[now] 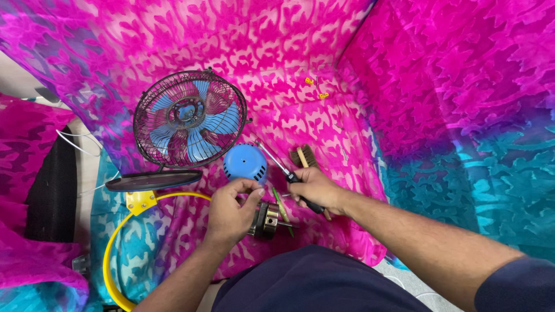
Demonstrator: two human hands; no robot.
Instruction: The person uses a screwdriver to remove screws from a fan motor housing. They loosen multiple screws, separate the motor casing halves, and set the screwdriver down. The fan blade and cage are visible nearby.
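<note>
behind left hand (230,212), half-hidden motor (266,219)

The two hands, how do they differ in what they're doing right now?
The right hand is wrapped in a fist around a screwdriver; the left hand only pinches something too small to make out at its fingertips. The right hand lies beside a wooden brush, while the left hand sits over a metal motor. Both are bare and meet near the blue cap.
</note>
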